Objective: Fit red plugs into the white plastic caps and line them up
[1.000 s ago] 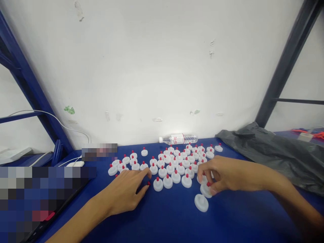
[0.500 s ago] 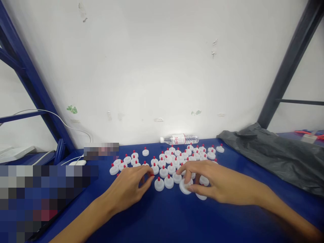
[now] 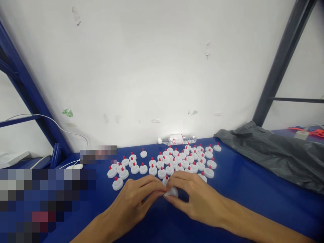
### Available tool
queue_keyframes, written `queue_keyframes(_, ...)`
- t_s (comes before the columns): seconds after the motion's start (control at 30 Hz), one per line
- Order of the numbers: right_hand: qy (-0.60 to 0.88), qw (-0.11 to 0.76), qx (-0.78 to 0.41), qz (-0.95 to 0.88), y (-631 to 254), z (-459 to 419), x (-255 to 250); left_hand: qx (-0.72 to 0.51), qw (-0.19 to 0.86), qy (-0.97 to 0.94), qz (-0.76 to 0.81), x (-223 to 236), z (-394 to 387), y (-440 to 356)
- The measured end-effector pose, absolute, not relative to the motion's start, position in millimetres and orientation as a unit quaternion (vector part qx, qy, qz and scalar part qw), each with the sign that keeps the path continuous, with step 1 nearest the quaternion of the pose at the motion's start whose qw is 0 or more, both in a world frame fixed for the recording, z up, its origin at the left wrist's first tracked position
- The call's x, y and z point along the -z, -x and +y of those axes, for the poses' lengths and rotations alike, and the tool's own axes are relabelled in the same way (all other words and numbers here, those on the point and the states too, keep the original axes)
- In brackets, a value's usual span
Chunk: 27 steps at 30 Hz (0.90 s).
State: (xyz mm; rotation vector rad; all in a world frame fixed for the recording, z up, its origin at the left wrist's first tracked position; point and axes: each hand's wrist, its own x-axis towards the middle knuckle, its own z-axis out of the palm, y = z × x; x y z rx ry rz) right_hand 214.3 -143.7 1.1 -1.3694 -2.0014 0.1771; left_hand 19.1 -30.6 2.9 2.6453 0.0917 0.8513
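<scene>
My left hand and my right hand meet just above the blue table, fingertips touching. Between them my right fingers pinch a white round cap. My left fingertips are pinched together against it; what they hold is too small to see. Just beyond my hands lie several white caps with red tips, spread in loose rows toward the wall.
A clear plastic bottle lies on its side against the white wall. A grey plastic bag covers the table's right side. White cables and blurred items sit at the left. Blue frame posts stand at both sides.
My right hand has carried a white cap leftward and nearer to me. My left hand has drawn in to meet it, and the fingertips now touch.
</scene>
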Motion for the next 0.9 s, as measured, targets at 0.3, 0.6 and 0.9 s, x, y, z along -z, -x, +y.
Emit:
queue_keyframes(0.3,0.538,0.355,-0.052,-0.763,-218.8,-140.5,-1.5,-0.264,0.167,-0.95,0.028,4.9,-27.4,-16.2)
queue_keyframes(0.6,0.529,0.346,-0.037,-0.774,-216.1,-142.5,-0.2,-0.292,0.12,-0.949,0.025,8.3,-27.0,-17.1)
queue_keyframes(0.9,0.49,0.37,0.006,-0.789,-217.4,-141.8,3.5,-0.275,0.317,-0.9,0.119,-4.7,-40.4,-21.8)
